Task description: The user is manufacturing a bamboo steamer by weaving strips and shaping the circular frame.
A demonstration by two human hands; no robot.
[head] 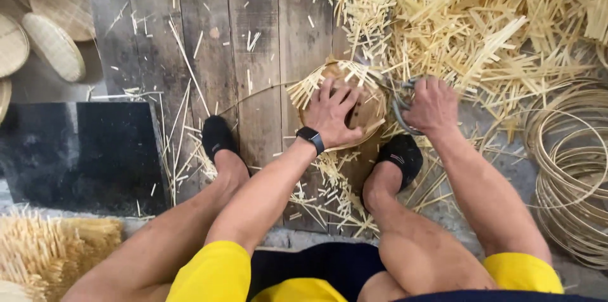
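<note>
Our left hand [334, 114] presses flat, fingers spread, on the round woven bamboo tray [364, 110] at the plank floor's [253, 36] right edge; our right hand [432, 104], just right of it, grips shears [401, 109] pointing leftward at its rim.

Pale straw-yellow everywhere: the heap of cut bamboo strips [500, 29] glows cream to gold, and loose slivers fleck the weathered grey-brown plank floor [253, 36]. Under the left hand [332, 115] sits a round woven tray [364, 109], tan with a darker brown centre, fringed in pale strips. The right hand [434, 105] grips shears [400, 109], grey metal as far as the blur allows. A black watch [310, 139], black socks [218, 137], bright yellow shorts [209, 273]. Stacked woven lids [54, 42] show fine beige weave; the coiled hoops [570, 162] are light olive-tan. The slab [82, 156] is glossy black.
</note>
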